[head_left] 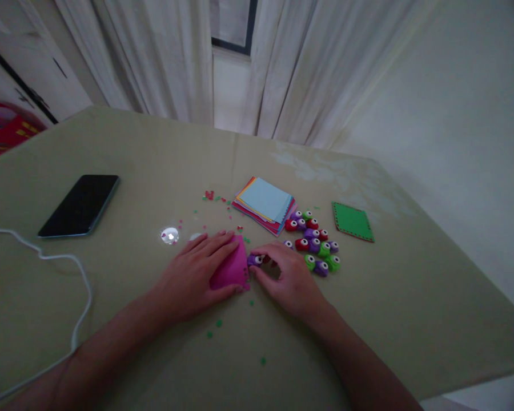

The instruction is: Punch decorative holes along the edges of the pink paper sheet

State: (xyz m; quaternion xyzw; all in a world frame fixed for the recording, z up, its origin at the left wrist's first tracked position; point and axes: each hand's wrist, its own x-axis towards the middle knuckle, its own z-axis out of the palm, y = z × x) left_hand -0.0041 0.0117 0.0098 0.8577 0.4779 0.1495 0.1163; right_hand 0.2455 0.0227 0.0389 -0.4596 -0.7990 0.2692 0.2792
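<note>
My left hand (203, 268) lies flat with fingers outstretched, pressing a magenta paper square (235, 267) onto the table. Small holes run along the right edge of that square. At this edge, my right hand (289, 277) pinches a small purple hole punch (255, 260) with a googly eye between thumb and fingers. Beyond the right hand stand several more googly-eyed punches (313, 245) in purple, red and green. A stack of coloured paper squares (263, 200) sits behind them, light blue on top. Farther right lies a green square (353, 221) with holes around its border.
Tiny green and red paper dots (219, 323) are scattered over the table (175, 154). A dark-screened tablet or phone (80, 205) rests at the left, near a white cable (83, 279). Curtains (154, 57) hang behind the table, and a wall (462, 114) rises at the right.
</note>
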